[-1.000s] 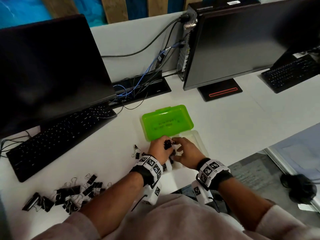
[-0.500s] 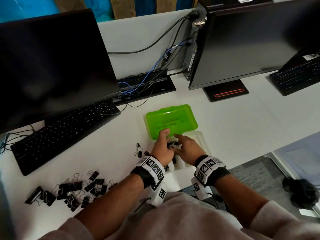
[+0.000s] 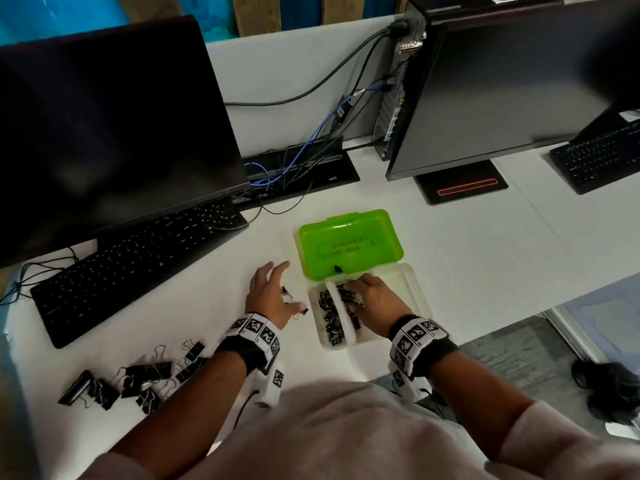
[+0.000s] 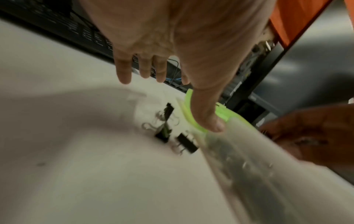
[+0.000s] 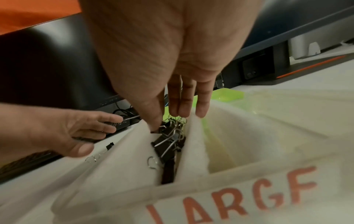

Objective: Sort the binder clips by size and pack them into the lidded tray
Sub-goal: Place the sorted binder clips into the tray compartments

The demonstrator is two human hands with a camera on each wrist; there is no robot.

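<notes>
A clear tray [image 3: 412, 289] with its green lid [image 3: 349, 244] folded open lies on the white desk. White dividers split it into compartments. The left compartment holds several small black binder clips [image 3: 329, 317]. My right hand [image 3: 351, 296] reaches into the middle compartment, its straight fingers [image 5: 181, 106] touching the black clips [image 5: 166, 145] there. The right compartment, lettered LARGE [image 5: 239, 201], looks bare. My left hand [image 3: 289, 287] hovers open, fingers spread, over the desk just left of the tray. Loose small clips [image 4: 164, 133] lie under it. Larger clips [image 3: 138, 375] are heaped at the front left.
A black keyboard [image 3: 138, 265] and monitor [image 3: 104, 133] stand at the left. A second monitor [image 3: 502, 98] with its base [image 3: 460, 183] is behind the tray. Cables [image 3: 287, 174] run along the back. The desk's front edge passes just below the tray.
My left hand has left the tray and swung left over the desk with its fingers spread. My right hand has sunk into the middle compartment onto the clips.
</notes>
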